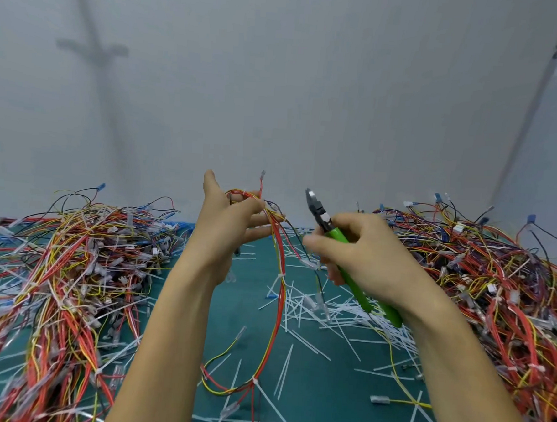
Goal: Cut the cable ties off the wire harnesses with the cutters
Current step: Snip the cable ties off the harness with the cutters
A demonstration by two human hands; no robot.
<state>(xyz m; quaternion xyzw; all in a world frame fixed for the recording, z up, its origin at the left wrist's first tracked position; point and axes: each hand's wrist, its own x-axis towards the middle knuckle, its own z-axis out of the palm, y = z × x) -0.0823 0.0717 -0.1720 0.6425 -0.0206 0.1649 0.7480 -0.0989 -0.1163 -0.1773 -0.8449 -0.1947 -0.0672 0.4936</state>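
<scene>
- The fingers of the left hand curl round and pinch the top of one wire harness. One digit stands straight up, apart from the rest.
- The fingers of the right hand are wrapped round the green handles of one pair of cutters.
- The dark cutter head points up and to the left. It is raised just beside the held harness and does not touch it. We cannot tell how its jaws stand.
- Both hands are raised above the surface, at the middle of the view.
- The held harness is a thin bundle of red and yellow wires. It hangs from the left hand down to the surface between the two forearms.
- We count two white cable ties on its hanging length, an upper tie and a lower tie. There is perhaps a third at the fingers.
- We see two heaps of harnesses, tangled red, yellow, black and blue. There is a left heap and a right heap, well apart, one on each side of the arms.
- Between the heaps lie loose white tie strips, too many to count. They are thickest under the right wrist.
- The surface is a dark green mat.
- Behind it stands a plain pale grey wall. There is a blurred cross-shaped shadow on its left and a corner line at the far right.
</scene>
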